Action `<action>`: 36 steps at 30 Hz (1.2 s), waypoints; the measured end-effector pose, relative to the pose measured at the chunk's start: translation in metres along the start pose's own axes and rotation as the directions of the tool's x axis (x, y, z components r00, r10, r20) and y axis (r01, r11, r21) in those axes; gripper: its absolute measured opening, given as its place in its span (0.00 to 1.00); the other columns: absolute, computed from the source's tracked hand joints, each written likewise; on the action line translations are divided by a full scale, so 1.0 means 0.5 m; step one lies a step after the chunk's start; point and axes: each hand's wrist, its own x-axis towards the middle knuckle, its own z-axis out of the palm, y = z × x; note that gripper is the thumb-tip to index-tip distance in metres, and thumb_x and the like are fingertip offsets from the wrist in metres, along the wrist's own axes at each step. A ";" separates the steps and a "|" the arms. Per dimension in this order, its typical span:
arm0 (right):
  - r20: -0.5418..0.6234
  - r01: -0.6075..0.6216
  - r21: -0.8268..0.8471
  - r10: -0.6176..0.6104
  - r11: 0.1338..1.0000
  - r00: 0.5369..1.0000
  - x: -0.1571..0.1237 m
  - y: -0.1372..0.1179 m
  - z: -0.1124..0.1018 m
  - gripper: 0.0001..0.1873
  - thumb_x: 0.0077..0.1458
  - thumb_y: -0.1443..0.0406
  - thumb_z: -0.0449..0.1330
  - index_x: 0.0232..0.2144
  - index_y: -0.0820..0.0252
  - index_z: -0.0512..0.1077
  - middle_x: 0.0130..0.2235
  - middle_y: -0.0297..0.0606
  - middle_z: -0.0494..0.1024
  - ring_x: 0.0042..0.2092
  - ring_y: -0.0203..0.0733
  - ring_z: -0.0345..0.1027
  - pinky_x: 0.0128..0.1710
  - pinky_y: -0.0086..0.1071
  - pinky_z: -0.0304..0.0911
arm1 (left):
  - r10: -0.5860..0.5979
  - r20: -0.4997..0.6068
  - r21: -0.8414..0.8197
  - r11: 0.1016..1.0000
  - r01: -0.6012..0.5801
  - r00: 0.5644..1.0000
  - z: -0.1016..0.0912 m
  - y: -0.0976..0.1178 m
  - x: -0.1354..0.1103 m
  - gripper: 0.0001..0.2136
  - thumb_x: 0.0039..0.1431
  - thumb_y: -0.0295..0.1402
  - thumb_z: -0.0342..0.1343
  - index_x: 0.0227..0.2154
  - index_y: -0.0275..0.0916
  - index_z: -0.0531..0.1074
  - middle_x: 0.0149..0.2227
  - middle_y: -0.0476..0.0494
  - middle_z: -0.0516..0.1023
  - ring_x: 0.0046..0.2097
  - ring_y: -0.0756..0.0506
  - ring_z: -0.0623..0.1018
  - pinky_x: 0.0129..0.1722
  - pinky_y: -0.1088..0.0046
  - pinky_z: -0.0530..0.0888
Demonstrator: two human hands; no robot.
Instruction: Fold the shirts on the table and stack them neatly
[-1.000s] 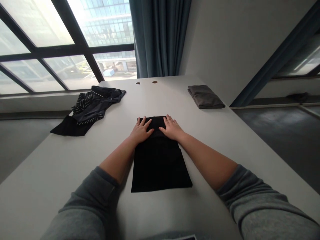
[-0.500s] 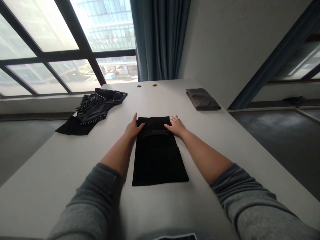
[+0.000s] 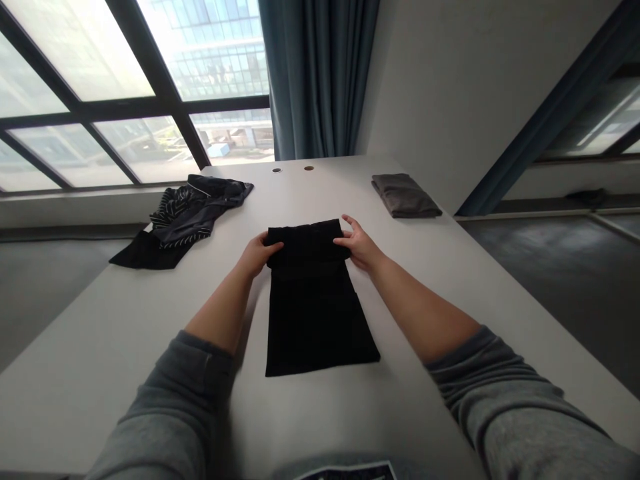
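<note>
Left hand (image 3: 255, 255) clamps the left side of a black, flat-folded rectangle of fabric (image 3: 317, 323) near its far end, thumb on top. Opposite it, the right hand (image 3: 365, 249) pinches the right side, its thumb over the cloth and one finger pointing up, away from it. Between them the far end is doubled over into a thick band; the rest lies flat toward the person on a smooth white surface (image 3: 465, 287). Rolled grey fabric sleeves (image 3: 175, 387) cover the upper parts of both arms. Well apart from the hands, a crumpled dark garment with white line patterning (image 3: 200, 208) lies at the surface's left edge, and a neatly folded grey-brown cloth (image 3: 406, 197) sits near the right edge. Beyond, a pleated blue-grey curtain (image 3: 320, 80) hangs beside a dark-framed window (image 3: 170, 103).
</note>
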 end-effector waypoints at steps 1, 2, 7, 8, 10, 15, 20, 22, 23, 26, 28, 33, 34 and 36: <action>0.002 -0.002 0.006 0.002 1.000 1.000 -0.003 -0.009 0.003 0.46 0.45 0.64 0.69 0.65 0.53 0.57 0.48 0.40 0.83 0.49 0.50 0.78 0.58 0.54 0.71 | 0.026 -0.008 0.030 0.999 -0.026 1.000 -0.001 0.012 -0.007 0.26 0.43 0.41 0.73 0.46 0.36 0.78 0.44 0.41 0.84 0.45 0.39 0.83 0.53 0.54 0.79; 0.011 0.004 0.007 -0.004 1.000 1.000 -0.006 -0.018 0.006 0.42 0.45 0.64 0.70 0.62 0.55 0.62 0.49 0.42 0.83 0.50 0.51 0.78 0.59 0.54 0.70 | 0.059 -0.014 0.070 0.996 -0.058 0.998 -0.002 0.025 -0.015 0.26 0.44 0.40 0.73 0.46 0.36 0.78 0.44 0.42 0.84 0.45 0.40 0.82 0.53 0.55 0.79; 0.026 0.124 -0.064 -0.123 0.990 0.992 -0.039 -0.062 0.019 0.25 0.46 0.62 0.71 0.48 0.59 0.76 0.49 0.42 0.82 0.52 0.51 0.76 0.61 0.52 0.68 | 0.212 0.000 0.311 0.929 -0.202 0.977 0.003 0.090 -0.079 0.23 0.49 0.38 0.69 0.48 0.39 0.77 0.41 0.46 0.83 0.42 0.42 0.81 0.47 0.61 0.79; 0.013 0.141 -0.084 -0.141 0.986 0.990 -0.050 -0.070 0.020 0.24 0.46 0.62 0.71 0.47 0.59 0.76 0.48 0.41 0.83 0.51 0.50 0.77 0.60 0.52 0.68 | 0.233 0.018 0.349 0.910 -0.225 0.972 0.005 0.101 -0.097 0.22 0.50 0.37 0.68 0.48 0.39 0.77 0.40 0.46 0.82 0.41 0.42 0.81 0.46 0.62 0.79; -0.002 0.167 -0.136 -0.168 0.977 0.986 -0.077 -0.083 0.019 0.23 0.46 0.62 0.72 0.46 0.58 0.77 0.45 0.38 0.83 0.48 0.48 0.77 0.57 0.50 0.70 | 0.267 0.070 0.409 0.871 -0.272 0.961 0.008 0.121 -0.138 0.20 0.52 0.36 0.66 0.48 0.39 0.77 0.39 0.47 0.82 0.41 0.42 0.81 0.45 0.63 0.78; 0.152 0.242 -0.328 -0.202 0.913 0.968 -0.184 -0.118 0.008 0.14 0.50 0.61 0.71 0.39 0.58 0.77 0.40 0.37 0.82 0.44 0.47 0.77 0.50 0.45 0.73 | 0.342 0.282 0.513 0.736 -0.442 0.896 0.005 0.148 -0.254 0.14 0.55 0.31 0.60 0.46 0.42 0.77 0.46 0.43 0.81 0.48 0.42 0.80 0.51 0.63 0.77; 0.384 0.398 -0.477 -0.221 0.784 0.897 -0.315 -0.128 -0.001 0.03 0.57 0.65 0.64 0.36 0.55 0.76 0.46 0.41 0.82 0.51 0.49 0.77 0.56 0.47 0.71 | 0.249 0.471 0.623 0.585 -0.519 0.847 0.003 0.133 -0.363 0.20 0.53 0.23 0.55 0.47 0.46 0.76 0.52 0.43 0.79 0.54 0.42 0.78 0.57 0.64 0.75; 0.456 0.457 -0.523 -0.216 0.720 0.863 -0.362 -0.113 -0.006 0.08 0.55 0.71 0.61 0.37 0.54 0.76 0.47 0.41 0.82 0.53 0.48 0.77 0.57 0.46 0.72 | 0.182 0.534 0.649 0.538 -0.539 0.825 0.006 0.121 -0.398 0.24 0.48 0.19 0.53 0.46 0.47 0.76 0.52 0.44 0.78 0.56 0.42 0.77 0.58 0.64 0.74; 0.494 0.482 -0.544 -0.201 0.687 0.846 -0.382 -0.104 -0.007 0.12 0.54 0.73 0.60 0.38 0.54 0.76 0.47 0.40 0.82 0.54 0.48 0.77 0.57 0.45 0.72 | 0.148 0.563 0.657 0.517 -0.549 0.813 0.007 0.116 -0.414 0.26 0.46 0.17 0.52 0.46 0.47 0.76 0.52 0.44 0.78 0.56 0.42 0.77 0.59 0.64 0.73; 0.574 0.521 -0.630 -0.106 0.576 0.812 -0.433 -0.076 -0.008 0.19 0.51 0.78 0.56 0.39 0.54 0.78 0.52 0.40 0.81 0.58 0.47 0.75 0.60 0.44 0.71 | 0.051 0.631 0.666 0.476 -0.575 0.774 0.012 0.111 -0.456 0.29 0.44 0.16 0.51 0.49 0.48 0.76 0.54 0.45 0.77 0.57 0.43 0.76 0.61 0.63 0.72; 0.591 0.532 -0.678 -0.056 0.507 0.805 -0.455 -0.068 -0.006 0.21 0.52 0.79 0.56 0.41 0.54 0.79 0.56 0.40 0.80 0.60 0.48 0.74 0.62 0.45 0.70 | 0.021 0.651 0.670 0.456 -0.586 0.759 0.017 0.118 -0.481 0.29 0.46 0.18 0.52 0.51 0.49 0.75 0.56 0.45 0.76 0.58 0.42 0.75 0.62 0.62 0.70; 0.632 0.586 -0.693 -0.037 0.419 0.774 -0.476 -0.077 0.000 0.17 0.55 0.75 0.60 0.43 0.54 0.81 0.59 0.42 0.78 0.61 0.50 0.73 0.62 0.44 0.70 | 0.044 0.555 0.765 0.366 -0.530 0.831 0.060 0.117 -0.526 0.22 0.58 0.31 0.61 0.57 0.47 0.72 0.54 0.41 0.77 0.57 0.37 0.75 0.63 0.54 0.69; 0.643 0.602 -0.694 -0.037 0.396 0.765 -0.477 -0.078 0.002 0.14 0.57 0.72 0.62 0.42 0.55 0.81 0.59 0.43 0.78 0.61 0.51 0.73 0.62 0.45 0.70 | 0.047 0.517 0.798 0.334 -0.501 0.855 0.072 0.110 -0.530 0.22 0.60 0.33 0.61 0.57 0.46 0.72 0.54 0.40 0.77 0.56 0.36 0.76 0.61 0.53 0.70; 0.656 0.629 -0.699 -0.046 0.340 0.753 -0.478 -0.074 0.008 0.08 0.59 0.68 0.64 0.40 0.56 0.82 0.57 0.45 0.79 0.59 0.53 0.74 0.62 0.47 0.70 | 0.046 0.467 0.846 0.268 -0.461 0.883 0.095 0.095 -0.533 0.20 0.61 0.33 0.62 0.57 0.44 0.73 0.52 0.39 0.78 0.54 0.36 0.76 0.58 0.54 0.71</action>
